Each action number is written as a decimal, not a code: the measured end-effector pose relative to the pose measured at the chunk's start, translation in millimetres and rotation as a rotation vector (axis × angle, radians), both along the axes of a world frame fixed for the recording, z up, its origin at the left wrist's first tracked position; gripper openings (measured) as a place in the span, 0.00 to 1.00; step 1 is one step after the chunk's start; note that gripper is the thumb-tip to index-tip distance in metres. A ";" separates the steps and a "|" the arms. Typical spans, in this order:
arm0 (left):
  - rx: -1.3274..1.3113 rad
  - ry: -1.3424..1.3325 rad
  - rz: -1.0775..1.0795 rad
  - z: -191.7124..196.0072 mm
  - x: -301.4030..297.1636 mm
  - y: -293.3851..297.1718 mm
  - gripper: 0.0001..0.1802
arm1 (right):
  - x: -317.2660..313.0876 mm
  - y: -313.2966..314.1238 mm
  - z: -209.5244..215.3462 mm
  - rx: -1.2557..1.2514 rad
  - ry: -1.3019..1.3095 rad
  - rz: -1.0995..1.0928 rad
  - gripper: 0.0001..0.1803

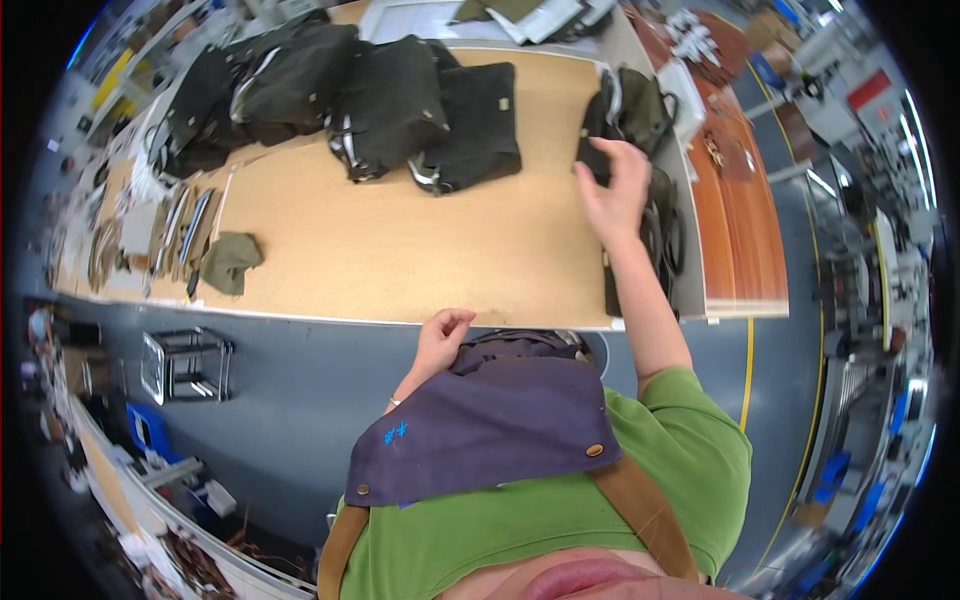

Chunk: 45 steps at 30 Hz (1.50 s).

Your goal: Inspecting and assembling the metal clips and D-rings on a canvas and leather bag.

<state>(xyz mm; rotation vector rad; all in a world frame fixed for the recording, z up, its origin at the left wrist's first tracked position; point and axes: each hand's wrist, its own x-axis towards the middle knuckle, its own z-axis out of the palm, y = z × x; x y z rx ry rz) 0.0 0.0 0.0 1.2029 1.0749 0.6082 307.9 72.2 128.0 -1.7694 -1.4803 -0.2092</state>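
My right hand (618, 185) reaches over the right side of the table (400, 245), thumb and fingers apart, with nothing visible between them. Beside and beneath it lie dark cloth bags (640, 105) with straps, lined up against the table's raised side wall (690, 205). My left hand (443, 338) is at the table's front edge, near my apron (480, 425), its fingers curled closed and nothing seen in them. Across the table's far side lies a row of several dark bags, the rightmost one (475, 125) flat with pale trim at its lower corner.
A crumpled olive cloth piece (231, 263) lies at the table's left, by stacks of strips (185, 230). Past the side wall is a reddish-brown tabletop (740, 230). A metal-framed stool (187, 365) stands on the floor to the left. White sheets (545, 20) lie at the far end.
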 end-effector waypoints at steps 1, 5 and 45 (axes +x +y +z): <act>-0.006 -0.014 0.067 -1.1 -3.1 -9.3 0.08 | -4.6 12.4 0.3 0.005 0.000 0.050 0.25; -0.018 -0.017 0.273 7.4 -19.2 -19.6 0.07 | -54.6 111.1 -64.6 -0.416 -0.217 0.439 0.25; 0.307 -0.449 0.643 75.9 -54.9 52.3 0.13 | -174.9 34.2 -42.3 -0.351 1.355 0.767 0.18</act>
